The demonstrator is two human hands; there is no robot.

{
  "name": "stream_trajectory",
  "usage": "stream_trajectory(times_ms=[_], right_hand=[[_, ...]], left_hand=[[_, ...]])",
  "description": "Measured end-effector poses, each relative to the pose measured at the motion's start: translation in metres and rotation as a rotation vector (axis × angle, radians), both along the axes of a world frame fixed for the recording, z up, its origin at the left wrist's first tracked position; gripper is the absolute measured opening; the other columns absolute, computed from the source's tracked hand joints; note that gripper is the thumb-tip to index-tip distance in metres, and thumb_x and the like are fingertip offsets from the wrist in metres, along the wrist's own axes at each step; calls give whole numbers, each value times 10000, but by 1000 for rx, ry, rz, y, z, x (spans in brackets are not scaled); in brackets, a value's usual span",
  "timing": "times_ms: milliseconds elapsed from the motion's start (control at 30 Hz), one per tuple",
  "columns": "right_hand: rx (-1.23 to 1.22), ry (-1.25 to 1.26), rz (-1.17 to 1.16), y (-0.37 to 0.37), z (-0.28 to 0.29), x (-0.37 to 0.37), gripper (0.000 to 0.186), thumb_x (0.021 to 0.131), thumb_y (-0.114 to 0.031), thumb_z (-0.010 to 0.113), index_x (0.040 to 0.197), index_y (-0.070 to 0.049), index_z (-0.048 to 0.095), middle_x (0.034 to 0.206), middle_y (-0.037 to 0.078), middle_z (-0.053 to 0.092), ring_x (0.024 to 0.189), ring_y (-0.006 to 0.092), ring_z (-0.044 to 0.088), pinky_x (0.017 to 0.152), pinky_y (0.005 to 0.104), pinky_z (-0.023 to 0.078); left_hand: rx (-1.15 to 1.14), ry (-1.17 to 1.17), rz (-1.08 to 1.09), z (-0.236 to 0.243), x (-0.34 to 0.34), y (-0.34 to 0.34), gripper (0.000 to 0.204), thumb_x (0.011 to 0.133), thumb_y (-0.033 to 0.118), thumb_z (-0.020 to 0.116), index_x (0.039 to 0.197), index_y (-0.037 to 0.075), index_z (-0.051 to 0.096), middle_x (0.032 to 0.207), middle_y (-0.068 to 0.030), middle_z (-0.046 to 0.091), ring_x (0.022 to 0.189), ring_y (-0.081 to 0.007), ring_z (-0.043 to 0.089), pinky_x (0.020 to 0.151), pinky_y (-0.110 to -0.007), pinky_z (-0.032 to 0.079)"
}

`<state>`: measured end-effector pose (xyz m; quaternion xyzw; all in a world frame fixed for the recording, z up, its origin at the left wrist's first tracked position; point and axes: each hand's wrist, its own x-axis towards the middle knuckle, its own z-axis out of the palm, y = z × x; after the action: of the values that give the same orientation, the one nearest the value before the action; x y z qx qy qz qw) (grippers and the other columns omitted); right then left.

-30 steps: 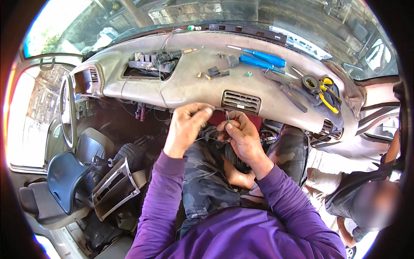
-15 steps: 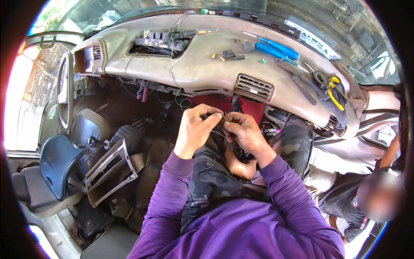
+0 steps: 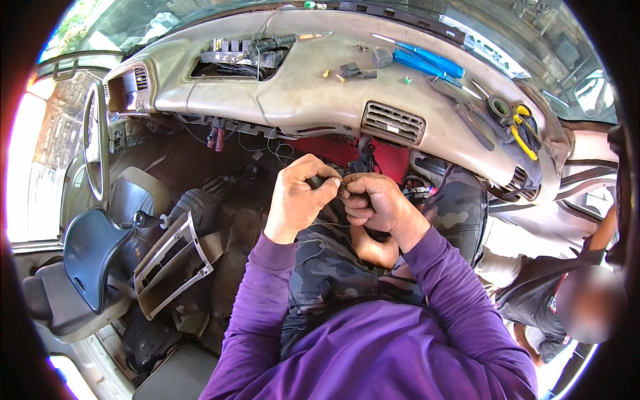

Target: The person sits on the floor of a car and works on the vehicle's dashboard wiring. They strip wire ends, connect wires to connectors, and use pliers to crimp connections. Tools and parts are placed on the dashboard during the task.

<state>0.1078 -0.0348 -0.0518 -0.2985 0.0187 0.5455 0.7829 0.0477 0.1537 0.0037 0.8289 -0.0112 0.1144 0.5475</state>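
My left hand point(image 3: 301, 199) and my right hand point(image 3: 381, 204) meet above my lap, thumbs and forefingers pinched tip to tip. Between them is the end of a thin wire, mostly covered by the fingers. A pale length of this wire point(image 3: 331, 224) trails below the hands across my trousers. The other fingers of my right hand are curled in. Ahead of my left hand, a loose thin wire point(image 3: 257, 100) runs down from the dashboard opening and loops under the dashboard edge.
On the dashboard point(image 3: 300, 100) lie blue screwdrivers point(image 3: 427, 63), pliers point(image 3: 475, 127), yellow-handled scissors point(image 3: 523, 137), a tape roll point(image 3: 499, 107) and dark connectors point(image 3: 350, 69). A removed trim frame point(image 3: 177, 267) and gear lever point(image 3: 148, 220) are to the left. Another person point(image 3: 533, 297) is at right.
Both hands remain pinched together. My right hand has turned, its lower fingers now curling more visibly, and the trailing wire has shifted across my lap. The view has moved slightly.
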Motion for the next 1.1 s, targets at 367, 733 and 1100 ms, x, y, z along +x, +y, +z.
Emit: stream_trajectory(times_ms=[367, 733, 1100], right_hand=[[-536, -1406, -344, 5, 24, -6, 169, 883, -21, 705, 1049, 12, 711, 907, 112, 734, 836, 230, 713, 764, 326, 546], [-607, -1577, -288, 0, 23, -5, 170, 748, -61, 744, 895, -7, 677, 825, 160, 684, 739, 341, 681, 670, 391, 538], [-414, -930, -534, 18, -5, -19, 51, 856, 4, 634, 897, -3, 663, 786, -17, 628, 745, 57, 539, 655, 259, 462]], left_hand=[[-121, 324, 98, -11, 0, 3, 158, 818, 81, 712, 905, -48, 744, 779, -83, 722, 717, -102, 631, 656, -270, 498], [43, 352, -38, -7, 0, 3, 207, 774, 102, 712, 879, -74, 738, 797, -137, 725, 733, -157, 659, 685, -312, 527], [-508, 229, 176, -29, -8, -22, 103, 832, 25, 632, 834, -23, 722, 752, 3, 632, 703, -53, 512, 650, -233, 420]])
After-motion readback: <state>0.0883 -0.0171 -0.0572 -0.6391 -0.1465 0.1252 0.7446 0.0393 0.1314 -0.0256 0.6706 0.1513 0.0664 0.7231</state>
